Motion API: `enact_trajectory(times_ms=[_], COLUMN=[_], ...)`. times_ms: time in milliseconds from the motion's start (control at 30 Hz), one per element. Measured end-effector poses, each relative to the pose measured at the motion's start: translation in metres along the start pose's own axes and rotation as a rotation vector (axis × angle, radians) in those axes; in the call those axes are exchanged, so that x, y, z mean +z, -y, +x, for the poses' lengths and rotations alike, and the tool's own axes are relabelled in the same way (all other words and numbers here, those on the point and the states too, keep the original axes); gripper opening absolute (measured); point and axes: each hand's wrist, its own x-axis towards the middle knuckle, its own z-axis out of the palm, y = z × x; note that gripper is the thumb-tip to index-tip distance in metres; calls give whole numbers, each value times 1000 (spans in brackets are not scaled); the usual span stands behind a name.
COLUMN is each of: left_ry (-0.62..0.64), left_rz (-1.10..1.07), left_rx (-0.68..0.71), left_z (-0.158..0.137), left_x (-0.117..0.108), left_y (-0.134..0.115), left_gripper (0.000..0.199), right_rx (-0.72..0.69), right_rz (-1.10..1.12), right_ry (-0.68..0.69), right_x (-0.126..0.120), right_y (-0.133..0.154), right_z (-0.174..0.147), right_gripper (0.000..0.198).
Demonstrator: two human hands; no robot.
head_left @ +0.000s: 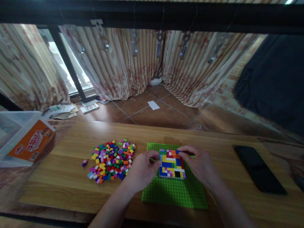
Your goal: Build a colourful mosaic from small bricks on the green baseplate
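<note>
A block built of multicoloured toy bricks (170, 164) sits on a green studded baseplate (175, 195) on the wooden table. At its left edge is my left hand (141, 171), thumb and forefinger closed against the side. My right hand (200, 164) reaches the far right corner, where its fingertips pinch a small blue brick (177, 151). That brick touches the top of the build or lies just above it; I cannot tell which. Left of the baseplate a heap of loose toy bricks (113, 162) is spread out, partly behind my left hand.
A black phone-like slab (258, 170) lies on the table (64, 171) at right. One purple brick (84, 163) lies apart from the heap. A clear plastic bin (4, 131) with an orange label stands at far left. A dark rail (137, 12) crosses before curtains (140, 70).
</note>
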Motion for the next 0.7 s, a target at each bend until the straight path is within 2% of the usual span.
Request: enact_trajectory(times_ms=[233, 700], left_ry=[7, 16], left_rz=[-27, -3], left_rx=[-16, -41], left_z=[2, -1], left_x=[4, 6], left_y=[4, 1], left_gripper=[19, 26], right_rx=[50, 152], right_rz=[103, 165], right_ry=[9, 37], right_x=[-1, 2], right_y=[-5, -13], right_z=[1, 7], right_gripper=[20, 21])
